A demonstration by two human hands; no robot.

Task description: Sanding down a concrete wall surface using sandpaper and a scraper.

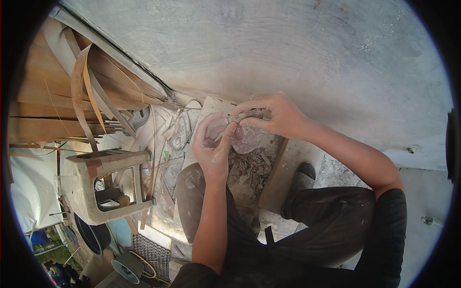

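Observation:
My left hand [213, 145] and my right hand [277, 115] meet in front of me over my lap, both dusted with pale powder. Between their fingertips they hold a thin, brownish, dusty rod-like piece [246, 116], its material unclear. Directly below it shows a pinkish, translucent rounded thing [248, 138]; whether it is joined to the piece or lies apart, I cannot tell. Underneath, a wooden-sided box or tray [274, 172] holds many broken flakes and scraps [248, 169].
A dusty plastic stool [108, 187] lies on its side at the left. Torn wooden sheets and curled strips [81, 82] lean behind it. A plastered wall [288, 46] rises ahead. Lower left are a black basin [92, 234], a woven mat [155, 252] and a lidless metal can [128, 268].

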